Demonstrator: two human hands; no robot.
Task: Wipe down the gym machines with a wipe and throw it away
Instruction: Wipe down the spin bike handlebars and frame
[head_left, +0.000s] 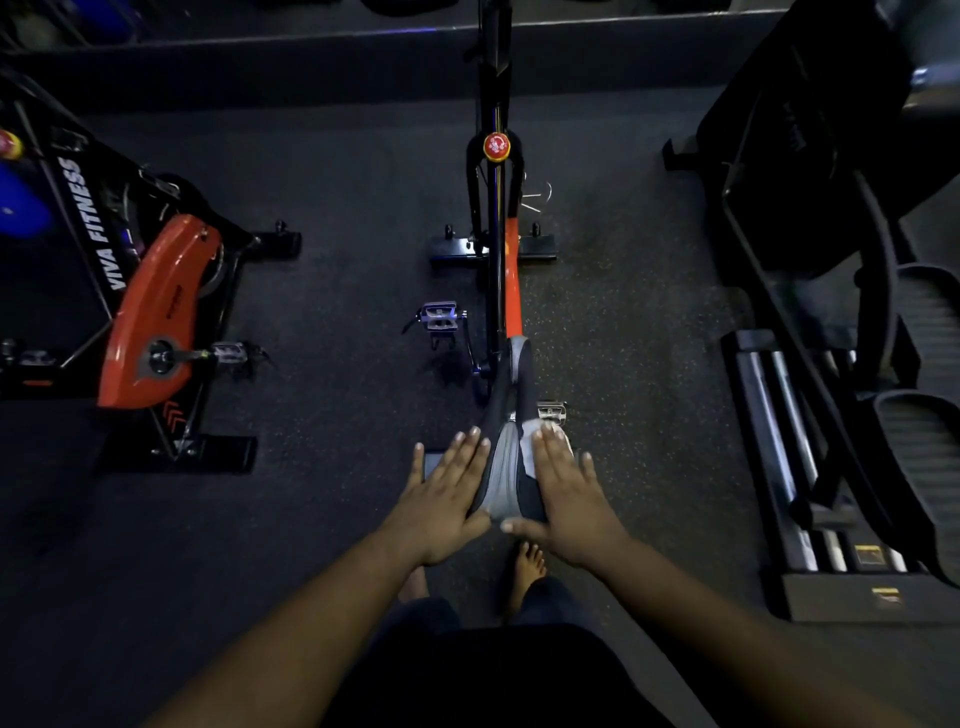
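Both hands lie flat and apart on the spin bike's saddle (503, 478): left hand (441, 499) bare, right hand (569, 499) pressing the white wipe (531, 441) on the saddle's right side; thin, limp, probably damp, best pinched at its free far edge

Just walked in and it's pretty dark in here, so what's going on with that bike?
A person stands behind the middle exercise bike with both hands flat on its saddle. The right hand presses a white wipe against the saddle's right side, while the left hand rests on the left side. Another bike stands to the left; no bin is in view.
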